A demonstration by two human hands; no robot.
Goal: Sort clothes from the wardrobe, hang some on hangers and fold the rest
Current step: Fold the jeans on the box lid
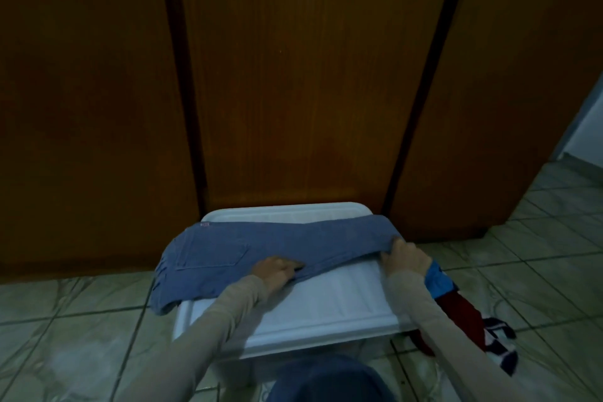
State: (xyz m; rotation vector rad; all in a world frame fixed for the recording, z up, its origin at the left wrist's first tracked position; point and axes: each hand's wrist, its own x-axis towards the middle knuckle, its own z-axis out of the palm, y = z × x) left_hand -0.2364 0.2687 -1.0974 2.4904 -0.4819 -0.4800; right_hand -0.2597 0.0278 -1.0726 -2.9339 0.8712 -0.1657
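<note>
denim jeans (261, 245), glossy tile floor (81, 320)

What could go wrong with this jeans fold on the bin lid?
1. The jeans overhang the white lid's left edge, so the waist end may slide onto the tiled floor.
2. The right hand grips the leg end at the lid's corner; pulling could drop it onto the clothes pile.
3. The left hand bunches the fabric, likely creasing the fold.
</note>
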